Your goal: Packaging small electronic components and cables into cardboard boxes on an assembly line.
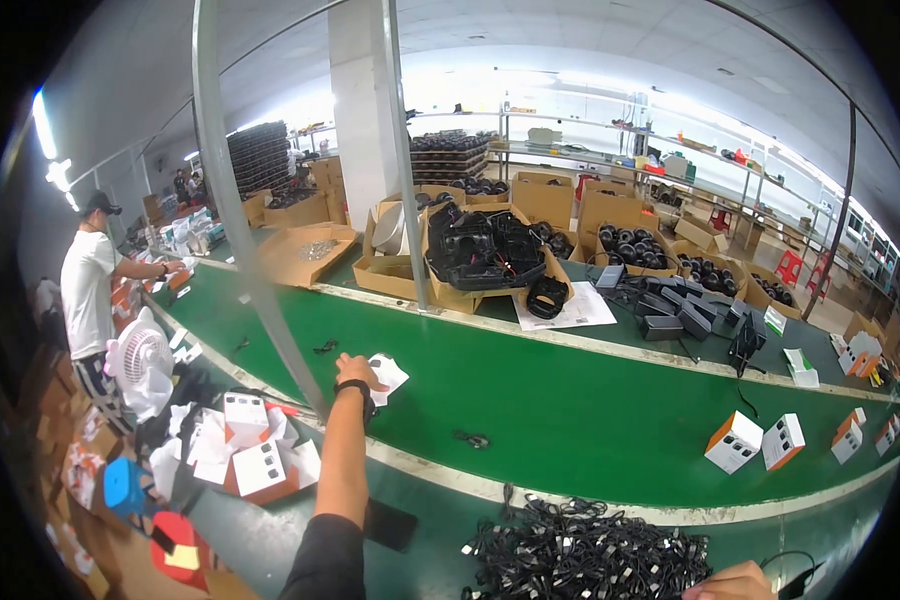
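Observation:
My left hand [362, 374], with a dark band on its wrist, reaches out over the green conveyor belt [570, 420]. Its fingers are closed on a white piece of packaging [390, 381], possibly a small box. A black coiled cable [325, 347] lies just beyond that hand, and another coiled cable [472, 439] is to its right on the belt. At the lower edge my right hand [734, 582] shows only in part, its fingers curled, beside a heap of black cables [590, 550]. What it grips is hidden.
White-and-orange boxes [734, 442] stand on the belt at right; more boxes [260, 468] lie left of my arm. A metal post [240, 220] rises near my left hand. Cartons of black parts [485, 250] line the far side. A co-worker [90, 285] stands at far left beside a fan [140, 358].

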Demonstrator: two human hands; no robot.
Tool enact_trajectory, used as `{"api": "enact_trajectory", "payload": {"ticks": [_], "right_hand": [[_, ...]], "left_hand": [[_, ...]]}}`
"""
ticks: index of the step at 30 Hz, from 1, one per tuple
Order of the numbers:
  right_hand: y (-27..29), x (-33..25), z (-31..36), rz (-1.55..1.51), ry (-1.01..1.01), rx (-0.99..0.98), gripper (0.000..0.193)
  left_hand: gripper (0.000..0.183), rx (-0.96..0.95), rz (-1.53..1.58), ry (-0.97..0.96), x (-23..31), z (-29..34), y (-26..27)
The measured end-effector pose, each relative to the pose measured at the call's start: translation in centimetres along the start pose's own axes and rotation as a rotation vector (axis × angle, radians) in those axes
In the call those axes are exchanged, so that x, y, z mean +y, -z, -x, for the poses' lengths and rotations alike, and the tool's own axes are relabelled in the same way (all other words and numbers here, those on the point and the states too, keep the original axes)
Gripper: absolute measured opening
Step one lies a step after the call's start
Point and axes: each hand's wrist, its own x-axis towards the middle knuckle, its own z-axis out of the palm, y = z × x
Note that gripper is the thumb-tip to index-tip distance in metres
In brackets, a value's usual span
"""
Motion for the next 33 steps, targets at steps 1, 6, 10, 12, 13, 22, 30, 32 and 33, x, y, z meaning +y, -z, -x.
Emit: {"api": "enact_trajectory", "payload": {"ticks": [1, 6, 10, 12, 13, 22, 30, 32, 33], "right_hand": [[0.0, -0.1, 0.1, -0.007, 0.004, 0.029, 0.028], [-0.2, 0.0, 0.3, 0.0, 0.012, 0.052, 0.029], [-0.6, -0.5, 0.7, 0.004, -0.053, 0.107, 0.027], [-0.4, -1.0, 0.5, 0.03, -0.087, 0.082, 0.027], [-0.3, -1.0, 0.4, 0.018, -0.074, 0.074, 0.027], [-0.8, -1.2, 0.2, 0.03, -0.105, 0.07, 0.026], [-1.3, -0.9, 0.4, 0.02, -0.048, 0.148, 0.026], [-1.3, -0.6, 0.4, 0.014, -0.032, 0.142, 0.025], [-1.3, -0.5, 0.4, 0.009, -0.013, 0.133, 0.025]], "left_hand": [[0.109, 0.008, -0.001, 0.005, -0.9, -0.1, 0.1], [0.122, 0.002, 0.088, -0.071, -1.0, 1.9, 0.6], [0.121, 0.029, 0.119, -0.11, 0.3, 2.7, 0.3], [0.115, 0.024, 0.15, -0.103, 0.3, 2.9, -0.1], [0.113, 0.014, 0.152, -0.101, 0.0, 3.0, -0.3], [0.12, -0.012, 0.093, 0.072, 1.8, 2.9, -0.2], [0.131, 0.002, 0.013, -0.061, 3.1, 4.3, -0.8], [0.135, 0.049, 0.031, -0.073, 3.1, 4.1, -1.3], [0.137, 0.049, 0.044, -0.081, 3.0, 3.8, -1.2]]}}
